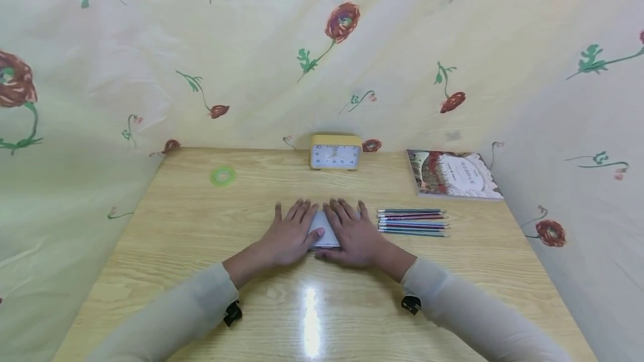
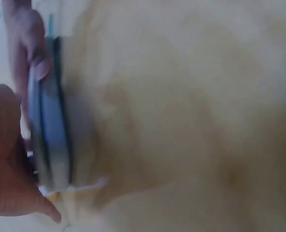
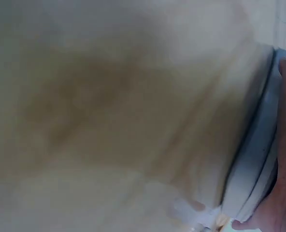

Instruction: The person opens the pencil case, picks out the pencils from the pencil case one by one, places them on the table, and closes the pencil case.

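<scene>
At the middle of the table lies a pale grey, box-like case (image 1: 326, 229), partly hidden under both hands. From the left side my left hand (image 1: 289, 237) rests on it, fingers stretched forward and thumb lying over its top. My right hand (image 1: 354, 237) covers the other side with straight fingers, its thumb along the near edge. In the left wrist view the thick side of the case (image 2: 53, 125) shows grey-blue with dark lines along it, somewhat blurred. The right wrist view shows a similar side of the case (image 3: 254, 159) beside the hand.
Several pencils (image 1: 412, 223) lie in a row right of the hands. A yellow alarm clock (image 1: 335, 156) stands at the back, near the flowered cloth (image 1: 261, 43). A book (image 1: 455, 175) lies back right, a green tape ring (image 1: 223, 176) back left, on the wooden table (image 1: 166, 228).
</scene>
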The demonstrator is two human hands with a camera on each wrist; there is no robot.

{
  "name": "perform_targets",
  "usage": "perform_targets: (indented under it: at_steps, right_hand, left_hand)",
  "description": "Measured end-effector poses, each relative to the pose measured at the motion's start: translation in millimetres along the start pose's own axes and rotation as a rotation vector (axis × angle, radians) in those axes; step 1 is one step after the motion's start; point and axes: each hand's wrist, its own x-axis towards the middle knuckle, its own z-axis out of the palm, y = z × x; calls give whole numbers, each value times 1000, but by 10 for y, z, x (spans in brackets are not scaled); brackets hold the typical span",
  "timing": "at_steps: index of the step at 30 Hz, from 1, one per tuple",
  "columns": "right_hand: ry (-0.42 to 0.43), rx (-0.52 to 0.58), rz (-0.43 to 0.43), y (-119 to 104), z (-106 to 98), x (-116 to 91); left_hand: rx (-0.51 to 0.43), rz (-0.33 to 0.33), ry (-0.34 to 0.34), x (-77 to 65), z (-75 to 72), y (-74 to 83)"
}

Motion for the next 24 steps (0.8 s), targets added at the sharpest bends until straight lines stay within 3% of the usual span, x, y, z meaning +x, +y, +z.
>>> perform_targets:
  at_steps: [5,11,19,24]
  right_hand:
    - [12,-45,22,-31,41,-22]
    - [25,-44,41,-21,61,-75]
    - [7,-56,51,-12,57,-91]
    - [2,-1,62,57,-27,-144]
  left_hand:
    - [0,-42,38,-8,107,53]
    - [-3,-26,25,15,117,91]
    - [19,-12,6,31,60,90]
    - [-1,-19,10,13,-15,-36]
